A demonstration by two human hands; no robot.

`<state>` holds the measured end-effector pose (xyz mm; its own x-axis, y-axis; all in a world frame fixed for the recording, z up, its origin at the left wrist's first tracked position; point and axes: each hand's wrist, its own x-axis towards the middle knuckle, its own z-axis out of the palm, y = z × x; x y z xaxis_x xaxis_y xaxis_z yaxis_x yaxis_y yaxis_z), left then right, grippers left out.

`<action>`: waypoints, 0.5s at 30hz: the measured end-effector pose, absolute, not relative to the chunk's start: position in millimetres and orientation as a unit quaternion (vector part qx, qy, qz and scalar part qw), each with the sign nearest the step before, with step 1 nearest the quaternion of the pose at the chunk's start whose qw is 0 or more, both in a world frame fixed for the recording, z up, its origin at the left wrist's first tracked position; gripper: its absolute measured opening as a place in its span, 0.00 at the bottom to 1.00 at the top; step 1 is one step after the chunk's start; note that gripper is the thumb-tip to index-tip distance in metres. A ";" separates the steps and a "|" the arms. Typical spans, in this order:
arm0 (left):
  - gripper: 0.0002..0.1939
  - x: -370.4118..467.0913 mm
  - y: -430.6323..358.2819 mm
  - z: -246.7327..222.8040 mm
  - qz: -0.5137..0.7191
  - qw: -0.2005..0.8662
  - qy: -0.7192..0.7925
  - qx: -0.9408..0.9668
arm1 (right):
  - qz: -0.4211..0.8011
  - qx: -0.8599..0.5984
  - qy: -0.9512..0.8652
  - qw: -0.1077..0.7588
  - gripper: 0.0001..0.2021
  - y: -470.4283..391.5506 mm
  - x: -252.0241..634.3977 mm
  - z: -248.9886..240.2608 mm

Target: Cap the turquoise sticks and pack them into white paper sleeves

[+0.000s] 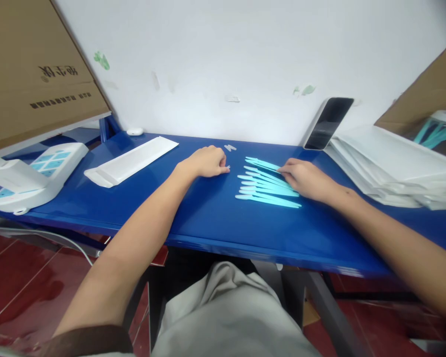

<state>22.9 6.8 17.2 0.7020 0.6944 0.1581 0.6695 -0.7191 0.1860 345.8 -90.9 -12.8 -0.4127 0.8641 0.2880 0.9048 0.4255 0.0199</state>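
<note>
Several thin turquoise sticks (269, 187) with pale tips lie side by side on the blue table (208, 213), tips pointing left. My right hand (301, 177) pinches the right end of a turquoise stick (263, 164) at the back of the row. To the left of the row, my left hand (209, 161) rests over the table with its fingers curled and thumb against them; a tiny pale thing shows at the fingertips, too small to name. Just behind it lie small clear pieces (230, 148).
A white paper sleeve (132, 161) and a white device (40, 178) with blue panels are on the left, below a cardboard box (40, 74). A phone (329, 124) leans on the wall. White packets (397, 158) are stacked at the right.
</note>
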 end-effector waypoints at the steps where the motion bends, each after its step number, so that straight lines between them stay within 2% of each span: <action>1: 0.11 23.2 7.0 16.9 0.109 0.054 0.365 0.923 | -0.088 -0.531 -0.836 0.110 0.18 -91.6 345.6 -11.9; 5: 0.05 26.2 4.5 13.0 0.132 0.030 0.356 0.925 | -0.094 -0.547 -0.825 0.109 0.15 -95.6 341.3 -7.0; 10: 0.10 33.5 -0.8 7.6 0.185 0.036 0.329 0.925 | -0.086 -0.558 -0.809 0.165 0.15 -101.2 333.7 -0.9; 15: 0.12 36.4 -1.8 8.7 0.232 0.022 0.291 0.928 | -0.078 -0.552 -0.811 0.178 0.16 -103.8 333.4 0.2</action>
<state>36.4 -1.8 8.7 0.7235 0.5496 0.4176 0.5293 -0.8301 0.1755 333.4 -103.8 0.2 -0.3262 0.8679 0.3746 0.9232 0.3776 -0.0710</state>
